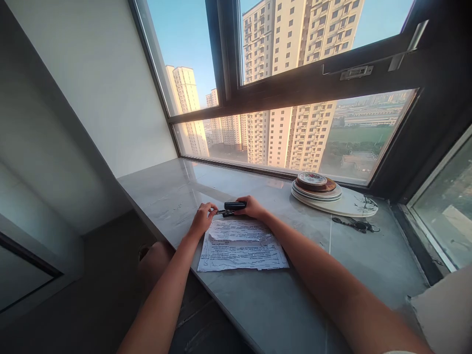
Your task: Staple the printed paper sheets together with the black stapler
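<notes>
A black stapler [235, 205] lies on the grey stone ledge, just beyond a few printed paper sheets [243, 255]. My right hand [252, 206] is closed around its right end. From the left, my left hand [204, 216] pinches at a thin dark part that sticks out of the stapler; the fingers partly cover it. The sheets are creased, with uneven edges, and lie overlapped between my forearms. A shorter sheet rests on top of a larger one.
Stacked plates [317, 189] stand on a white oval board [359, 204] by the window. Dark sunglasses or a similar small item [356, 224] lie in front of them. A dark window frame [295, 83] borders the ledge, whose front edge [217, 299] drops to the floor.
</notes>
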A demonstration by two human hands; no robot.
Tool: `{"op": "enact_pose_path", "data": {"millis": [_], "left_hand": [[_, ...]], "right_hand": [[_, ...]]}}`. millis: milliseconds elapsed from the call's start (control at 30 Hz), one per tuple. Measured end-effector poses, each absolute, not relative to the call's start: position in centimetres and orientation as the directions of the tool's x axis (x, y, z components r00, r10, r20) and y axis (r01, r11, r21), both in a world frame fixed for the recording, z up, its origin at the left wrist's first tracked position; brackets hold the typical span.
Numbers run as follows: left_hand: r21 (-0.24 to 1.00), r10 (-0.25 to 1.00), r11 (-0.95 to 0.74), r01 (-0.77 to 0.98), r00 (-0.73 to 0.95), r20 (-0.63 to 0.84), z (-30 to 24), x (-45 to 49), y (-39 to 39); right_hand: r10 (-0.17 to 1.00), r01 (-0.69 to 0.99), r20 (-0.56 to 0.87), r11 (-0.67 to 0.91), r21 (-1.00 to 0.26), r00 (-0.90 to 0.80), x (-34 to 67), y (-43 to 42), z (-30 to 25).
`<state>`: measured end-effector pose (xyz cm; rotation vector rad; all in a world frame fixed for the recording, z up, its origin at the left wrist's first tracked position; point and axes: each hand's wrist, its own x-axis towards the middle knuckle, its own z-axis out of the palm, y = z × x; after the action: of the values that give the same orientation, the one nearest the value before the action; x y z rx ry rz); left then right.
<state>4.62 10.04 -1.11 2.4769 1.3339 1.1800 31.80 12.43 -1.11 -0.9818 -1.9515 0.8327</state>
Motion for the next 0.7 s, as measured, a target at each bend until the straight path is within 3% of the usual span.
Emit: {"op": "enact_pose_path", "data": {"millis": [700], "left_hand": [[0.462,0.742,-0.616,0.638,0.273,0.612,-0.38,4.61,9.9]], "right_hand": [[0.847,0.337,0.352,0.492,-0.803,-0.397,31.83,12.32,-1.13]]}}
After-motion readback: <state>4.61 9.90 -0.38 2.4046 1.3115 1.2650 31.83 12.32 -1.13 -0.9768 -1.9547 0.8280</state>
